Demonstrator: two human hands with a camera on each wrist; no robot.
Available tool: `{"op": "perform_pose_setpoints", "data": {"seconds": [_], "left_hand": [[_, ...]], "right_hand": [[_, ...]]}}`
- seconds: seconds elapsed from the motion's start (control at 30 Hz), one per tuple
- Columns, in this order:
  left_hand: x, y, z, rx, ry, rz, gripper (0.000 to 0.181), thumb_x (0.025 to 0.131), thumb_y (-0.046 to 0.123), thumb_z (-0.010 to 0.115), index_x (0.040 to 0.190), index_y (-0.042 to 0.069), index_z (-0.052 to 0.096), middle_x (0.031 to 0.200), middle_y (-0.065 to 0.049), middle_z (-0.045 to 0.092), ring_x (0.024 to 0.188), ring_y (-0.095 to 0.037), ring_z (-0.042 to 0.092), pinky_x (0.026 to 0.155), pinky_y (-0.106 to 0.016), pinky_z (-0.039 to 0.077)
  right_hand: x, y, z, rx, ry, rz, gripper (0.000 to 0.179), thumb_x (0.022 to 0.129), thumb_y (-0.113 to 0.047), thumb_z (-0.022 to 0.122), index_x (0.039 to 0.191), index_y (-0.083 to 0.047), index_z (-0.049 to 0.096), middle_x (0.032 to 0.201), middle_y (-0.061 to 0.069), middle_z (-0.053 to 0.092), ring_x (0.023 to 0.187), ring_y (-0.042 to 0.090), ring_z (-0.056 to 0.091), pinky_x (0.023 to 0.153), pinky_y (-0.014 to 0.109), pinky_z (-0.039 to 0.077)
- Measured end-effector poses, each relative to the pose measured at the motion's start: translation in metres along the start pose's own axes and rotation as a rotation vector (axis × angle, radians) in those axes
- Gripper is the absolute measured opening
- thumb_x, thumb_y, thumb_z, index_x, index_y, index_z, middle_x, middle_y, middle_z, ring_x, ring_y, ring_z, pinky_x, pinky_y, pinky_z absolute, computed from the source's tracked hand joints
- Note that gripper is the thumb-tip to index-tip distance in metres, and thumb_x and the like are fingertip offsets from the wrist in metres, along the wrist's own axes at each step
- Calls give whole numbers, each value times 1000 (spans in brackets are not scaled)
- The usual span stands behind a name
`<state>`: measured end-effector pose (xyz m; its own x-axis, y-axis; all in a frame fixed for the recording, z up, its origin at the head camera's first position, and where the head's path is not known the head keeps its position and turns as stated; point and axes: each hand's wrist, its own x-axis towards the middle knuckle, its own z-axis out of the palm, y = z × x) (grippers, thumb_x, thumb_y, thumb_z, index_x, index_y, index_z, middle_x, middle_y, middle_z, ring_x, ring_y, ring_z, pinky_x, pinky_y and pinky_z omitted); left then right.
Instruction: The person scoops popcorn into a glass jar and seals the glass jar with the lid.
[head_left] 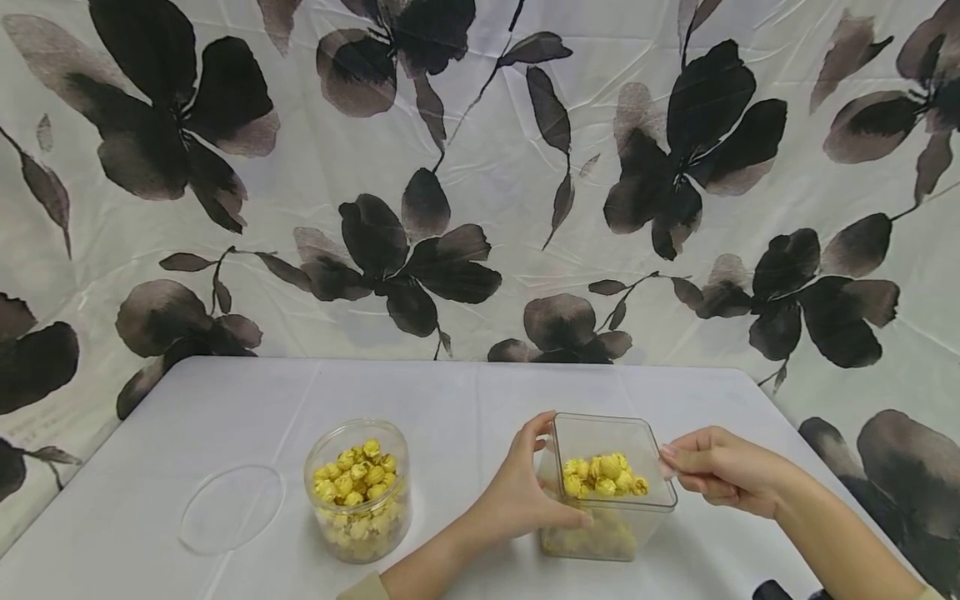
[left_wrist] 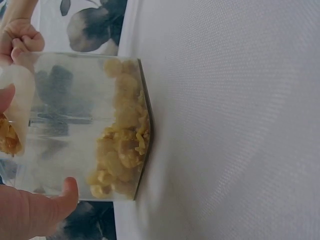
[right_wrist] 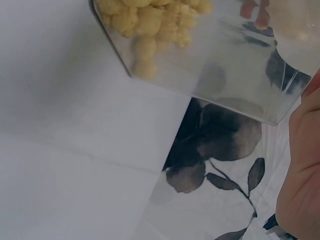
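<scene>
In the head view my left hand (head_left: 517, 492) grips a clear square container (head_left: 652, 525) from its left, thumb across the front wall. Yellow popcorn (head_left: 606, 475) lies in it, heaped low along the bottom in the left wrist view. My right hand (head_left: 738, 471) pinches a pale translucent scoop (head_left: 667, 463) at the right side of the rim. In the left wrist view the scoop (left_wrist: 20, 90) shows as a whitish curved shape near the top of the container, with some popcorn (left_wrist: 9, 137) beside or in it; cannot tell which.
Left of the hands stands a clear round jar (head_left: 356, 508) of yellow popcorn, its top uncovered. A clear round lid (head_left: 232, 510) lies flat further left on the white table (head_left: 435, 400). A dark object (head_left: 771, 590) shows at the front right edge. Floral cloth (head_left: 480, 167) hangs behind.
</scene>
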<state>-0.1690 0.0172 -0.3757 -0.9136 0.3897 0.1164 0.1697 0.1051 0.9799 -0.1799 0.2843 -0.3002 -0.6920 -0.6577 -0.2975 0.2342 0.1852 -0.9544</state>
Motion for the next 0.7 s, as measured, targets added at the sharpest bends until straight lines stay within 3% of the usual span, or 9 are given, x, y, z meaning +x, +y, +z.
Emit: {"op": "perform_pose_setpoints", "data": {"seconds": [0.7], "left_hand": [[-1,1,0,12,-4,1,107,57,19,89,142,29,25,141,-2,29,129,-27,30,90,-44,44]], "right_hand": [[-5,5,-4,60,6,11,29,99,-12,41,87,-11,67,60,-11,50,42,3,23,40,25,9]]}}
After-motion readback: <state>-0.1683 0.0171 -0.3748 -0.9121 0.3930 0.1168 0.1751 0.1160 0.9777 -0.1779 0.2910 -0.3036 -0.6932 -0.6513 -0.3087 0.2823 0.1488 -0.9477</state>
